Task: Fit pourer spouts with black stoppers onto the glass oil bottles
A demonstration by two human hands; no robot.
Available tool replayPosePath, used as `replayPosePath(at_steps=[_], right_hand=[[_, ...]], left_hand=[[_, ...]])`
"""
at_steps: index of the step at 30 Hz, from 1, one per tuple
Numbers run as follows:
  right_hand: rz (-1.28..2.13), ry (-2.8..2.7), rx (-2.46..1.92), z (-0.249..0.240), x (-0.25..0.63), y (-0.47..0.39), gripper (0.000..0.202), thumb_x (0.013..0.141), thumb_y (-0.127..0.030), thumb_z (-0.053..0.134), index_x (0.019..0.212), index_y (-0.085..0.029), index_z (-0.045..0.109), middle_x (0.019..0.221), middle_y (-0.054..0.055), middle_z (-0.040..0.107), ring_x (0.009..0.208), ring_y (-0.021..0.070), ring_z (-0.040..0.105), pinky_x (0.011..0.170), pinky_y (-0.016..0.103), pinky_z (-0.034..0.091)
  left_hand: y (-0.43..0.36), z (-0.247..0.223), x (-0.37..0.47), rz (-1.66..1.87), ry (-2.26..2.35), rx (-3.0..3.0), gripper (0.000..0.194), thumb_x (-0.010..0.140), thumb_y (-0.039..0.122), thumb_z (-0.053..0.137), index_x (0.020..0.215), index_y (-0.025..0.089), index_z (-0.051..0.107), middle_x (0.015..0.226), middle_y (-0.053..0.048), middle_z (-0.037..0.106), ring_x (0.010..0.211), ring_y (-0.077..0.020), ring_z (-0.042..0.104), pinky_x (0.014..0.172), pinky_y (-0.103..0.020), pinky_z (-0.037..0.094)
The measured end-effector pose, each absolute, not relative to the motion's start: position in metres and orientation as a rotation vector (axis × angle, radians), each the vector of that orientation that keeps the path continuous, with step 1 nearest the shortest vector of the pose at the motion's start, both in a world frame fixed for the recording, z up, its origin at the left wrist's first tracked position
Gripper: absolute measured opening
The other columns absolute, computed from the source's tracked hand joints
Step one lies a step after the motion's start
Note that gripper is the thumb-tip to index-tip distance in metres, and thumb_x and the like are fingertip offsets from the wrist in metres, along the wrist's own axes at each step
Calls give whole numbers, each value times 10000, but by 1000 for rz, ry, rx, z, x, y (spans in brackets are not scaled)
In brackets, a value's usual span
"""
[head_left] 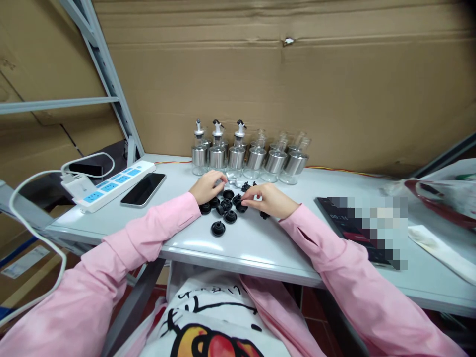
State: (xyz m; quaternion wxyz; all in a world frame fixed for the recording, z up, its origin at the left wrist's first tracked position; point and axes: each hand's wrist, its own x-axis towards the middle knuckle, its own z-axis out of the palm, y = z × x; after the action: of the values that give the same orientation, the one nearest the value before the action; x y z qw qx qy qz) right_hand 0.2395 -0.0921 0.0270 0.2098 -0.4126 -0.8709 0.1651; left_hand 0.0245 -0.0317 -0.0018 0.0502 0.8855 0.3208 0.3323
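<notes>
My right hand [270, 199] has thumb and index finger closed at a black plastic stopper [241, 204], on the right side of a loose pile. My left hand [208, 187] is curled at the pile's upper left, beside small clear plastic pieces [233, 177]; what its fingers hold is hidden. Several round black stoppers lie between the hands, and one stopper [218, 228] sits apart toward the table's front edge. Smaller black parts [247, 187] lie behind and beneath my right hand. Behind stand glass bottles with steel bands [256, 158]; three at the left carry pourer tops [217, 130].
On the left of the grey table [223, 253] are a smartphone [144, 190] and a white power strip [115, 184] with a plugged-in charger and cable. A dark tablet [344, 220], partly blurred out, lies right. Cardboard [260, 89] walls the back.
</notes>
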Motion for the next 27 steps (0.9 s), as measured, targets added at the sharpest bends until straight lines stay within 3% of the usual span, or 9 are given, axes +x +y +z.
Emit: replayPosePath(at_steps=[14,21,27], right_hand=[[210,-2266,-1178,22,244,-84,214,849,-192,429,714,-163,592,603,27,614,548,125,516,580,237,373],[337,-2134,-1080,25,241,-91,193,816,-150,410,922,-180,570,625,-6,620,563,123,578,586,228,416],[421,-2096,-1051,27,239,-96,185,808,-165,441,956,-179,552,607,-20,627,568,118,610,579,220,423]], left_hand=[[-48,12,29,1330,713,2915,123,872,196,454,854,157,570,820,-32,655,802,-154,580,776,-292,404],[-58,15,38,1299,547,3072,178,890,259,462,1000,171,571,927,-54,666,900,-172,581,815,-314,426],[-58,13,40,1379,435,3140,157,899,242,451,959,183,584,970,-56,662,905,-163,581,807,-304,431]])
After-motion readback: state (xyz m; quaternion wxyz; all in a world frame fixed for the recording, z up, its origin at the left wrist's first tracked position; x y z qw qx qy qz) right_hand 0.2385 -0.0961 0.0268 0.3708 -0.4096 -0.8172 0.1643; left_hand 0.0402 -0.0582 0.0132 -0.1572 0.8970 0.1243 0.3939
